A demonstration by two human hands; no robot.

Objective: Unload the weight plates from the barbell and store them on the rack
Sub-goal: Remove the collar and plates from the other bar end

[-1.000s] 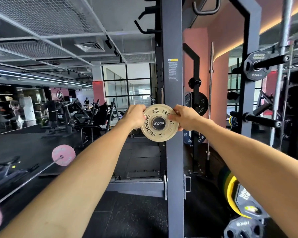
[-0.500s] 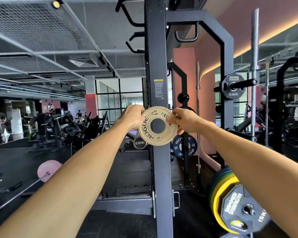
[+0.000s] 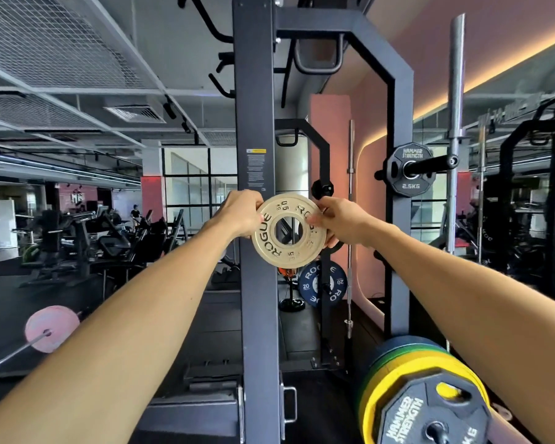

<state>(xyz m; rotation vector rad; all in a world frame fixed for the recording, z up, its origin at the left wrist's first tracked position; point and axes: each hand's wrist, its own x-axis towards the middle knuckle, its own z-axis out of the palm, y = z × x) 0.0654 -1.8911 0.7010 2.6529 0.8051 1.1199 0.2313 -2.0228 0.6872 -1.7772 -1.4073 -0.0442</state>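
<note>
Held up at arm's length in both hands: a small cream-coloured round weight plate (image 3: 288, 230) lettered ROGUE in black, its centre hole open and showing dark equipment behind. Left hand (image 3: 241, 214) curled round the plate's left rim; right hand (image 3: 340, 219) gripping the right rim, fingertips (image 3: 314, 218) laid over the face. Plate upright, facing the camera, in front of the dark grey steel rack upright (image 3: 257, 129) and overlapping its right edge; contact with the rack cannot be told.

Behind, to the right, a second dark rack post (image 3: 399, 200) carrying a black round 2.5KG plate (image 3: 410, 171) marked HAMMER STRENGTH on a black storage peg. Just beside it, a bare steel barbell (image 3: 455, 129) standing upright. Lower down, between the posts, a blue ROGUE 20 plate (image 3: 314, 283).

Bottom right, close to the camera, a stack of plates on a peg: black HAMMER STRENGTH plate (image 3: 430, 415) in front, yellow plate (image 3: 394, 379) and green plate (image 3: 394, 355) behind.

Far left, a pink round plate (image 3: 52, 328) on the end of a slim steel bar above the dark rubber gym floor (image 3: 13, 302). Beyond, rows of black exercise machines (image 3: 87, 238), tall windows (image 3: 189, 184), a salmon-pink wall (image 3: 366, 116) edged with warm strip lighting, and a grey mesh ceiling (image 3: 45, 43).
</note>
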